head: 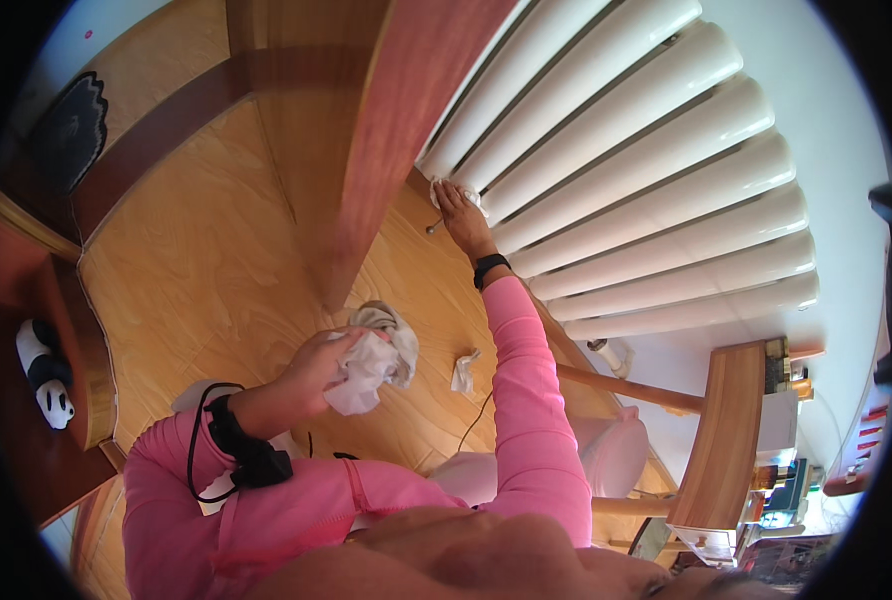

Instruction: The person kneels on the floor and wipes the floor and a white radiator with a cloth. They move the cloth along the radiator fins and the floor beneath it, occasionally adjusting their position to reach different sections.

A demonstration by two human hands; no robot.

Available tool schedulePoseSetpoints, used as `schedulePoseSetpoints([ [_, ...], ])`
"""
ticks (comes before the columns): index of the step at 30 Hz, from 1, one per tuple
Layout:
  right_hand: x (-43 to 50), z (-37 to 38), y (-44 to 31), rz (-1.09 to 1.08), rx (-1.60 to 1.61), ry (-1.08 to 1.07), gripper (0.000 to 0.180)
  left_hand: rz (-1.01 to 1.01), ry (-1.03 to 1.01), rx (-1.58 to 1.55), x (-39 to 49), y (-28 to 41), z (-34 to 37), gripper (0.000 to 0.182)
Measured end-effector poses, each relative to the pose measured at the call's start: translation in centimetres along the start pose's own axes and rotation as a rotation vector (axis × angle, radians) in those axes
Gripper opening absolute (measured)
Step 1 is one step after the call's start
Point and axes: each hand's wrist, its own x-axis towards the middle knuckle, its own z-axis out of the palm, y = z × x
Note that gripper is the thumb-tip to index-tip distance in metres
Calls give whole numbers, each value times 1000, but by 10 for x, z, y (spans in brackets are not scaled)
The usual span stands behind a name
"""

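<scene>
My left hand (314, 375) is closed around a bunched white tissue (362, 375), with a greyish-white cloth (397, 337) bundled against it, above the floor. My right hand (461, 214) reaches forward and presses a white wipe (472, 196) to the lower end of a white column radiator (603, 165). Most of that wipe is hidden under the fingers. A dark band circles my right wrist, and a black device with a looped cable sits on my left forearm. On the floor between my arms lies a crumpled scrap of white tissue (463, 371).
A reddish wooden panel (386, 142) stands left of the radiator, near a small metal knob (432, 227). To the right are a pipe valve (611, 356), a pink bin (618, 450) and a wooden table (723, 427) bearing bottles and boxes. A panda figurine (44, 375) rests at left.
</scene>
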Motion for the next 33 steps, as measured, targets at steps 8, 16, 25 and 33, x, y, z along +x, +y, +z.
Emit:
schedulePoseSetpoints([
  [8,-10,-204,80,-12,-230,376,53,-32,27,-44,7,-11,0,37],
  [16,-1,-279,73,117,-377,647,55,-80,23,-30,23,-16,14,33],
  [25,-53,-73,39,26,-359,180,53,-64,131,40,28,-17,17,31],
  [33,-126,78,1,136,-22,-282,18,-58,159,113,17,-14,24,37],
])
